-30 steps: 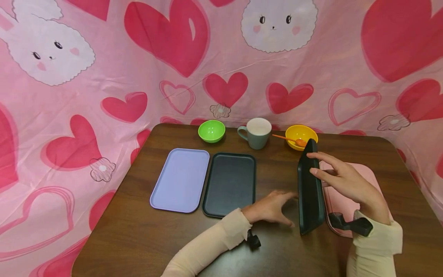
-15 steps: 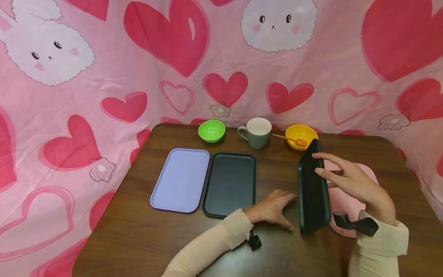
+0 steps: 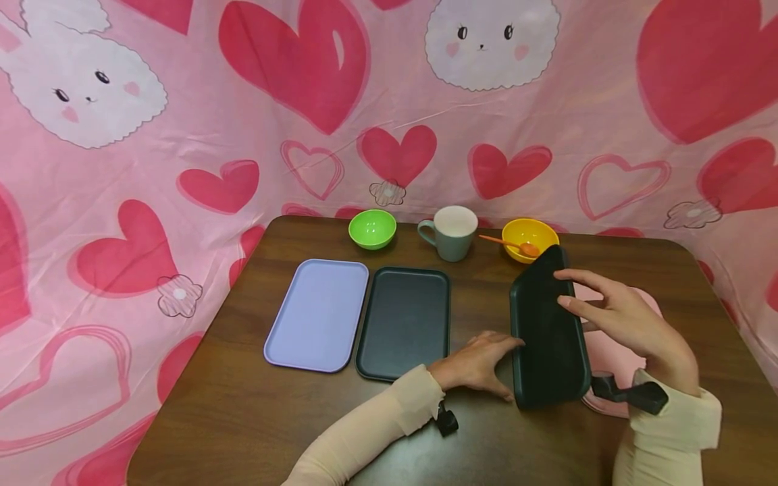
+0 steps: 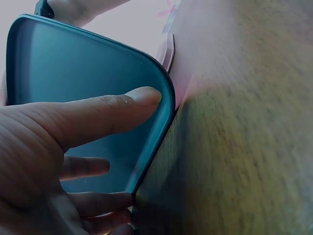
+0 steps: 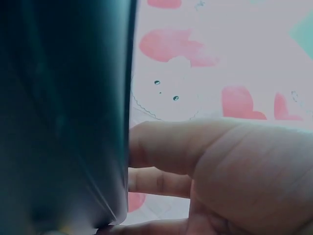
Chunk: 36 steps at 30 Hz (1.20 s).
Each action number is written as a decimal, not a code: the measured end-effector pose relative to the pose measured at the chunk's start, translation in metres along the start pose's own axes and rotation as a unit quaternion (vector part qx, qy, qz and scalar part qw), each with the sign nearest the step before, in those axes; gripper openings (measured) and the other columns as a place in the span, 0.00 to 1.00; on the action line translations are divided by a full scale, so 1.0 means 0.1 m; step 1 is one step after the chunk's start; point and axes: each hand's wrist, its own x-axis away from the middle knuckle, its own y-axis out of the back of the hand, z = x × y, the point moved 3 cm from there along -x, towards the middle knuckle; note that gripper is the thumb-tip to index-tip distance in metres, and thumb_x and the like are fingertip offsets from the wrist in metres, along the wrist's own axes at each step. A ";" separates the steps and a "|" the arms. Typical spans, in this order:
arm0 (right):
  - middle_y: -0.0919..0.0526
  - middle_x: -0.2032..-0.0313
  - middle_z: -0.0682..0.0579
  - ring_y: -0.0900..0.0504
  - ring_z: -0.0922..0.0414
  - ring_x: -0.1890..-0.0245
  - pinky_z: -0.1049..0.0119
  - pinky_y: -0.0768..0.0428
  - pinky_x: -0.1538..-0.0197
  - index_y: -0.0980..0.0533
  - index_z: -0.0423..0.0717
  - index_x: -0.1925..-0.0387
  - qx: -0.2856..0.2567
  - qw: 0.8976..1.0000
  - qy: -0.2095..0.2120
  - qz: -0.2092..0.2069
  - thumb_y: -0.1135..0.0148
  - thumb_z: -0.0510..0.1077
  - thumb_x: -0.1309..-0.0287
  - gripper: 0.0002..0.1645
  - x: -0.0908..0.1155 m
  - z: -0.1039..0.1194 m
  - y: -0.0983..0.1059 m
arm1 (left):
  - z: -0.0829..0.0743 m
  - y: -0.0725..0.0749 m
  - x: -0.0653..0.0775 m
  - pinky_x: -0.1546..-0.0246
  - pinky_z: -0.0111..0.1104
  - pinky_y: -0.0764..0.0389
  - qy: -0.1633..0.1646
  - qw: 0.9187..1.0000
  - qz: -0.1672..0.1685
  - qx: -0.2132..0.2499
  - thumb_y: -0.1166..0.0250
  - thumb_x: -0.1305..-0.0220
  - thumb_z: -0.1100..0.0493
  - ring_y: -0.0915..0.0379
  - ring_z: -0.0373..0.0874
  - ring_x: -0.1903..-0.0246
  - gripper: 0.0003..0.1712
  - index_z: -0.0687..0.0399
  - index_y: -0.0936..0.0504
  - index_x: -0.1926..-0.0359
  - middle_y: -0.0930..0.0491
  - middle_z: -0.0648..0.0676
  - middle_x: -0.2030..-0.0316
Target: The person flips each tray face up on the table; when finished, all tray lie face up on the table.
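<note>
A dark green tray stands tilted on the table, its right edge raised and leaning over a pink tray. With the fingers at that raised edge, my right hand holds it; in the right wrist view the tray's dark side hides the fingertips. My left hand meets the lower left edge, thumb and fingers spread. In the left wrist view the straight thumb lies across in front of the tray's inner face, and fingertips reach its rim. A second dark green tray lies flat beside the left wrist.
A lavender tray lies flat at the left. Along the back stand a green bowl, a grey-green mug and a yellow bowl with an orange spoon. A pink heart-print cloth hangs behind the brown table.
The held tray has leaned over to the right, showing more of its inner face, and its left edge has shifted left to my left hand. My right hand has moved slightly right.
</note>
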 end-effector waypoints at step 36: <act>0.25 0.52 0.87 0.18 0.77 0.61 0.67 0.16 0.70 0.27 0.56 0.35 -0.090 0.993 0.007 -0.074 0.39 0.35 0.34 0.28 0.14 -0.52 0.10 | 0.01 0.02 0.00 0.27 0.33 0.38 -0.015 1.000 0.018 -0.002 0.22 0.49 0.41 0.37 0.45 0.29 0.53 0.47 0.36 0.26 0.31 0.50 0.29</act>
